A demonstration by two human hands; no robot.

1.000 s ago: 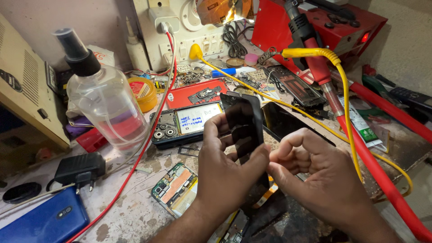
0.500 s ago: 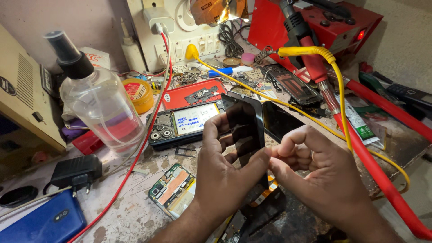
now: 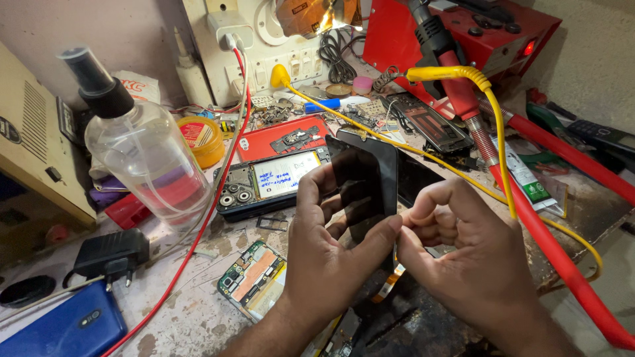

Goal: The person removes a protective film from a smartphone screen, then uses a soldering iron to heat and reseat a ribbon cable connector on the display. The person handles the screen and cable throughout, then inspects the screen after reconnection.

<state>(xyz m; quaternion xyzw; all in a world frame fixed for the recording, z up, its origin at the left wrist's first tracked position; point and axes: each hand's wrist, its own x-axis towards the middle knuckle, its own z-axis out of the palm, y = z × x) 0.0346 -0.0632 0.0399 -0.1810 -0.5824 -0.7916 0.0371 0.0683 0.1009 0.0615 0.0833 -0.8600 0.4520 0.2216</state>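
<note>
Left hand (image 3: pixel 331 258) was closed around a black phone screen panel (image 3: pixel 364 188), thumb along its right edge, fingers curled behind the left edge, panel held upright and tilted a little, glass facing the camera. Right hand (image 3: pixel 463 251) was curled into a loose fist just beside it, fingertips pinching at the panel's right edge next to the left thumb; what exactly it pinched, could not tell. An orange flex strip (image 3: pixel 387 287) hung below the panel between the two hands.

Counts: two hands, one held panel, one opened phone body (image 3: pixel 264 182) lying flat behind the panel with battery and camera rings showing, one green circuit board (image 3: pixel 254 277) on the bench just left of the left wrist, one blue phone (image 3: pixel 66 327) at the lower left corner, one black charger plug (image 3: pixel 109 254), one clear spray bottle (image 3: pixel 142 155) with black nozzle, one yellow tin (image 3: pixel 198 139), one red tray (image 3: pixel 284 139).

Around: red cable (image 3: pixel 211 218) ran from the wall socket board (image 3: pixel 258 39) down across the bench, passing left of the opened phone. Yellow cable (image 3: pixel 499 152) looped over the right hand's side. Thick red hose (image 3: pixel 562 258) ran along the right, close behind the right hand. Red machine (image 3: pixel 463 33) stood at the back. Bench (image 3: pixel 192 311) was crowded; small parts lay near the sockets, too small to tell.
</note>
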